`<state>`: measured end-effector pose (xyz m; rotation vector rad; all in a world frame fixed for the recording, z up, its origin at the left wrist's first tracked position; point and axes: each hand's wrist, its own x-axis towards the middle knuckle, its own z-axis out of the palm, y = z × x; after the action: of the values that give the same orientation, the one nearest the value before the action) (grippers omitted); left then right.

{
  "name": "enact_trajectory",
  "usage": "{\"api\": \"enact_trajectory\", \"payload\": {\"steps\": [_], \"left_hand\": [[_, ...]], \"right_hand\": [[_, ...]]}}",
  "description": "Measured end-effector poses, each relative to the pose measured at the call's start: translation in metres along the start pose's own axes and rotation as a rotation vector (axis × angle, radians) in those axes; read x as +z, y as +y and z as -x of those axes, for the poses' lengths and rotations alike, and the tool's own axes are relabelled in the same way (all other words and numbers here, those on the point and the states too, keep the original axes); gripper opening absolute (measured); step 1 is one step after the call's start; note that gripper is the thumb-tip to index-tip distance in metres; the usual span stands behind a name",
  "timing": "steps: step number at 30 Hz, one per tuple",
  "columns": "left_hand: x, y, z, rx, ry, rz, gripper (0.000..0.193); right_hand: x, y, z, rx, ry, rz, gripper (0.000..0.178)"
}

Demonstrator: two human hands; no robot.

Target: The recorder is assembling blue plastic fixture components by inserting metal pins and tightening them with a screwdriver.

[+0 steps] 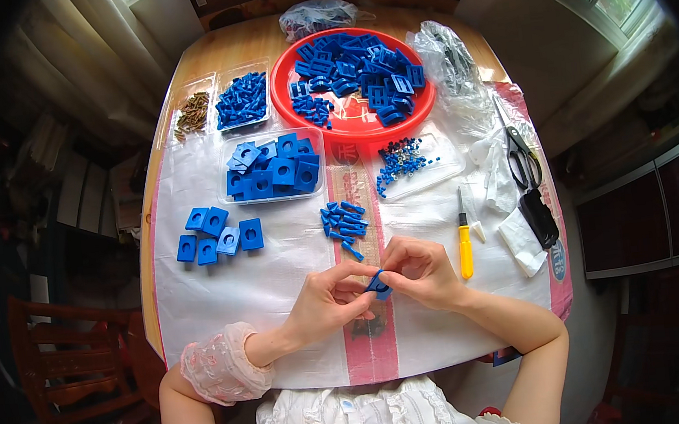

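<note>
Between both hands, near the table's front edge, is a small blue plastic part. My left hand pinches it from the left, fingers curled around its edge. On its other side my right hand grips it with thumb and fingertips. The fingers cover much of the part. Just beyond the hands lies a loose pile of small blue plastic pegs. Several flat blue square pieces with round holes are grouped at the left. More of these squares fill a clear plastic box behind them.
At the back stands a red round tray of blue parts. Clear trays hold blue pieces and brown screws. Tiny blue and white bits lie right of centre. A yellow-handled screwdriver, black scissors and tissues are at the right.
</note>
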<state>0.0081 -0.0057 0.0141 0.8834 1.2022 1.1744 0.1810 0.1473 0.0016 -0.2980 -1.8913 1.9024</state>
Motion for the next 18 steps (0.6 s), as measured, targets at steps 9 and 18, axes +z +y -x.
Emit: {"api": "enact_trajectory", "payload": {"steps": [9, 18], "left_hand": [[0.0022, 0.0052, 0.0009, -0.015, 0.018, 0.029, 0.033], [0.0017, 0.0058, 0.0019, -0.036, 0.035, 0.012, 0.032]], "right_hand": [[0.0004, -0.0008, 0.0001, -0.01, 0.008, 0.031, 0.005], [0.0008, -0.001, -0.0003, -0.025, 0.009, 0.033, 0.005]]}}
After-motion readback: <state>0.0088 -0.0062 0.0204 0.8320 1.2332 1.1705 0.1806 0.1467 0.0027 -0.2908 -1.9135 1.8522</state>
